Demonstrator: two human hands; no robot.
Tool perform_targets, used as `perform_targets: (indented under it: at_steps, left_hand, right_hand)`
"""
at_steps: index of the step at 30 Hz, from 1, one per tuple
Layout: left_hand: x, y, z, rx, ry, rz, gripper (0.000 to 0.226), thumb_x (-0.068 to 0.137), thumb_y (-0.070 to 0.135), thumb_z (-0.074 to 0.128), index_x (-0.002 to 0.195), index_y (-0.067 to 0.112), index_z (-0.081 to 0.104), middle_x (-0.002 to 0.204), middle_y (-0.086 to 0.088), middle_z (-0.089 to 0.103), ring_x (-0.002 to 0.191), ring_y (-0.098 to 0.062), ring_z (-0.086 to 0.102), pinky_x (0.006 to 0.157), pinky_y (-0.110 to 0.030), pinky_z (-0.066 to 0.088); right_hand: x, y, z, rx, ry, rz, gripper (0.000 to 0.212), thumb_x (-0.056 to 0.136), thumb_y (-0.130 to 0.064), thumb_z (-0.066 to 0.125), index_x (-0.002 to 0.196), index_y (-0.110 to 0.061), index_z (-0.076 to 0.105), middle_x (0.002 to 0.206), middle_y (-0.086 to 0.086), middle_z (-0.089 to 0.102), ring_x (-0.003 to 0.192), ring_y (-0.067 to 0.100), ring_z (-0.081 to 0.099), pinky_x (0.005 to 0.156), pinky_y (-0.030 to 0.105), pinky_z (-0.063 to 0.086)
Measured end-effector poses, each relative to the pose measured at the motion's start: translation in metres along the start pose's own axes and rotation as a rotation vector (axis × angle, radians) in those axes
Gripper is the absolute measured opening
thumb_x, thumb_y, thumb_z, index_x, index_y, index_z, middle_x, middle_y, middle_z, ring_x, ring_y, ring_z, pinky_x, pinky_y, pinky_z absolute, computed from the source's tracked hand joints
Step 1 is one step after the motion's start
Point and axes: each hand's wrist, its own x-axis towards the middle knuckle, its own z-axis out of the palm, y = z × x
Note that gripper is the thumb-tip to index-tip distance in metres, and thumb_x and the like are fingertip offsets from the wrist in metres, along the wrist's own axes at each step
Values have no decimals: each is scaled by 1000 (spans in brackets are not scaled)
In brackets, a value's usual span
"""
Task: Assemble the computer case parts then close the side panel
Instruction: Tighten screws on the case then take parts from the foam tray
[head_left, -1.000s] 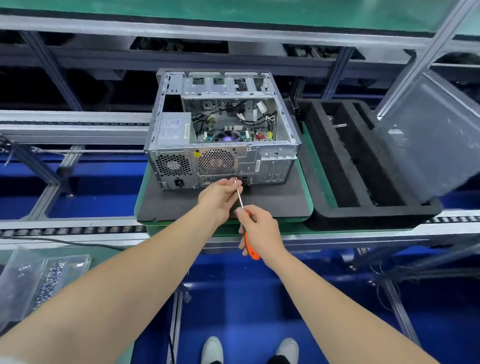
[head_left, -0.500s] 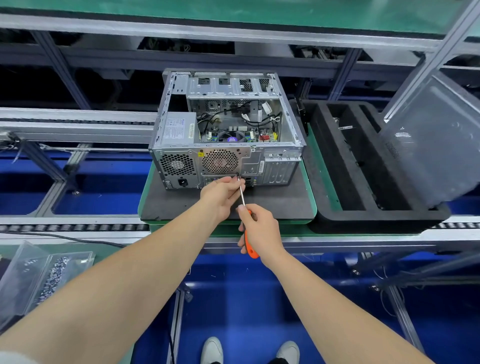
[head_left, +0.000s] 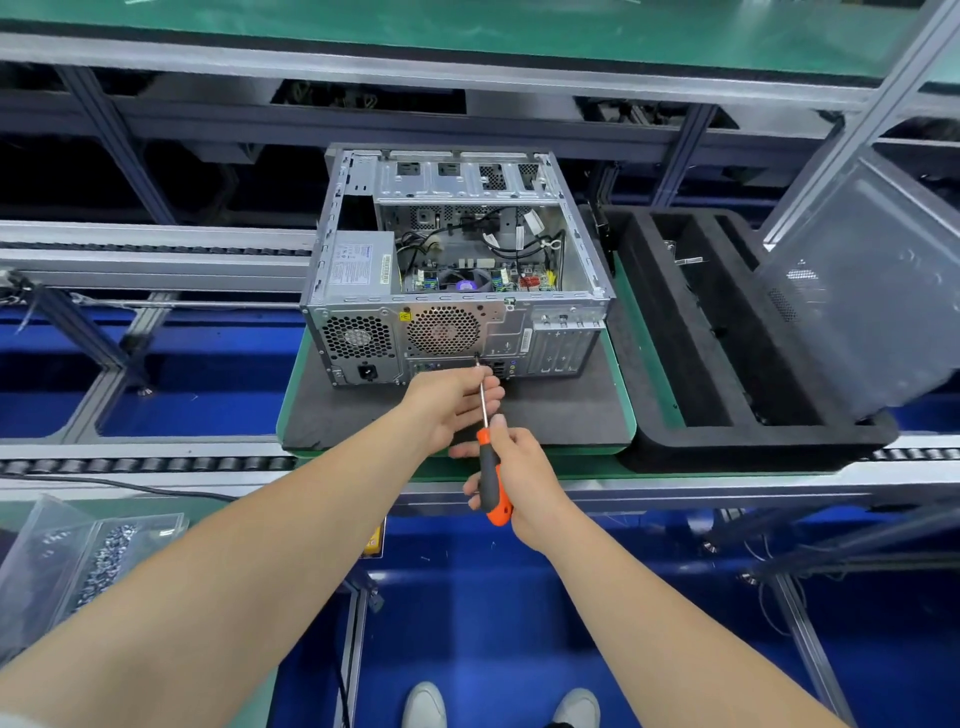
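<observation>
- Computer case (head_left: 457, 312): silver chassis lying on a dark mat (head_left: 561, 410), open side up, rear panel facing the person.
- Side panel (head_left: 862, 291): grey, detached, leaning tilted well right of the case.
- Screwdriver (head_left: 488, 467): orange-black handle, tip at the rear panel.

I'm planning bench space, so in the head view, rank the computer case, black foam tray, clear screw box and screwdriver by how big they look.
1. computer case and black foam tray: too alike to rank; the tray is partly covered.
2. clear screw box: nearer the camera and cut off, so unsure.
3. screwdriver: smallest.
</observation>
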Motion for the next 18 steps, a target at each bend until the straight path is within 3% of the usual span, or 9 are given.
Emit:
perform_targets:
  at_steps: [4, 7, 10, 13, 16, 18]
  left_hand:
    - [2, 2, 2, -50, 80, 22, 21, 89, 4, 76, 107, -5, 69, 85, -12, 73, 75, -21, 73, 59, -28, 60]
    - [3, 1, 6, -74, 98, 27, 27, 85, 4, 80, 108, -4, 69, 86, -12, 71, 77, -22, 70, 59, -27, 60]
    - [4, 3, 5, -78, 16, -31, 23, 94, 11, 71, 113, -3, 67, 92, -12, 73, 82, -22, 73, 63, -29, 62]
    - [4, 5, 1, -94, -67, -45, 19, 102, 3, 52, 114, -2, 65, 103, -15, 74, 86, -23, 75, 65, -34, 63]
    - [0, 10, 0, 52, -25, -9, 15, 100, 4, 56, 107, -2, 67, 102, -17, 75, 83, -25, 77, 63, -38, 63]
    - [-7, 20, 0, 380, 77, 110, 17, 95, 14, 62, 95, 1, 72, 87, -15, 77, 70, -26, 77, 61, -40, 64]
  right_hand:
    - [1, 1, 1, 4, 71, -40, 52, 90, -40, 81, 121, -7, 54, 100, 17, 69, 59, 23, 65, 56, 38, 59]
    - [1, 1, -1, 25, 85, -29, 33, 102, -38, 67, 114, -7, 63, 91, 11, 71, 61, 23, 68, 54, 38, 60]
    - [2, -1, -3, -40, 104, 11, 40, 108, -47, 49, 106, -13, 69, 84, 6, 74, 57, 19, 62, 50, 33, 54]
    - [2, -1, -2, -32, 124, 10, 41, 106, -51, 52, 102, -15, 72, 95, 11, 69, 52, 16, 58, 46, 30, 49]
    - [1, 2, -2, 16, 133, -5, 37, 96, -49, 72, 107, -14, 69, 99, 12, 66, 53, 18, 60, 46, 29, 49]
    - [2, 4, -3, 29, 144, -1, 40, 92, -45, 78, 111, -13, 64, 98, 11, 65, 55, 19, 61, 46, 30, 49]
